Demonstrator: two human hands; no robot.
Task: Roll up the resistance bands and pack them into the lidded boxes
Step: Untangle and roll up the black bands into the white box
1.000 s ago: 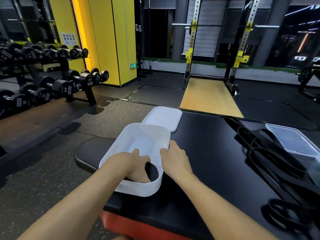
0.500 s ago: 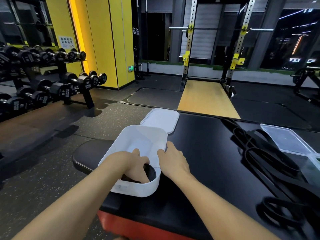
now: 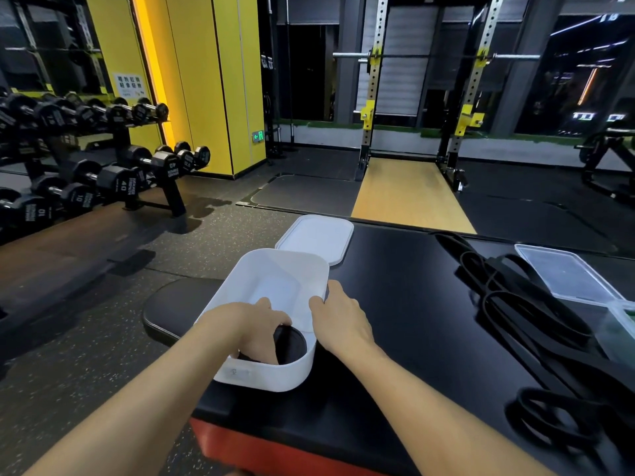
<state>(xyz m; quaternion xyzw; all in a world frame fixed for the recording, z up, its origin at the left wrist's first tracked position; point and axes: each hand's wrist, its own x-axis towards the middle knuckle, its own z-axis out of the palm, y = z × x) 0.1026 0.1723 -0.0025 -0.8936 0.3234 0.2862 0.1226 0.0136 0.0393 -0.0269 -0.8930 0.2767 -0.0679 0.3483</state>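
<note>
A white box (image 3: 264, 280) stands open on the black padded surface (image 3: 395, 331). My left hand (image 3: 254, 324) reaches down inside it and holds a rolled black resistance band (image 3: 292, 343) against the near wall; its fingertips are hidden. My right hand (image 3: 340, 317) grips the box's right rim. The white lid (image 3: 316, 237) lies flat just behind the box. Several loose black bands (image 3: 529, 314) sprawl on the right side of the surface.
A clear plastic lid (image 3: 563, 274) and the corner of a clear box (image 3: 618, 324) sit at the far right. A black bench pad (image 3: 171, 310) juts left. A dumbbell rack (image 3: 86, 166) stands at left, a squat rack (image 3: 422, 108) behind.
Both hands stay at the white box. The left hand has settled slightly deeper with the rolled band. The view has shifted a little.
</note>
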